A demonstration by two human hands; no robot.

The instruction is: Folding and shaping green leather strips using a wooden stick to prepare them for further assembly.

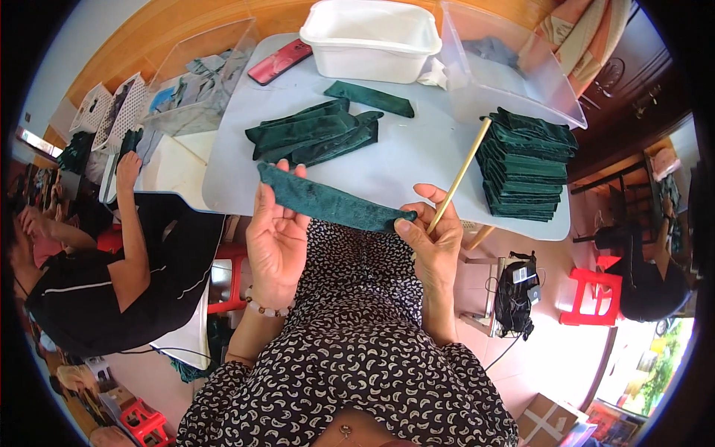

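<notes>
A dark green velvet fabric strip (pixel 328 203) is stretched between my two hands, above the near edge of the table. My left hand (pixel 277 237) holds its left end between thumb and fingers. My right hand (pixel 432 242) pinches the right end and also holds a thin wooden stick (pixel 463 170), which slants up to the right. Just beyond my left hand lies a loose pile of similar green strips (pixel 313 132), with a single green strip (pixel 370 98) behind it. Right of the stick stands a tall, neat stack of green strips (pixel 521 167).
On the light table (pixel 417 160) are a white plastic tub (pixel 372 59), a red phone (pixel 280 62) and a clear bin (pixel 514 86). At left another clear bin (pixel 190 89) holds cloth. A co-worker's hand (pixel 128 170) works there. A red stool (pixel 590 296) stands at right.
</notes>
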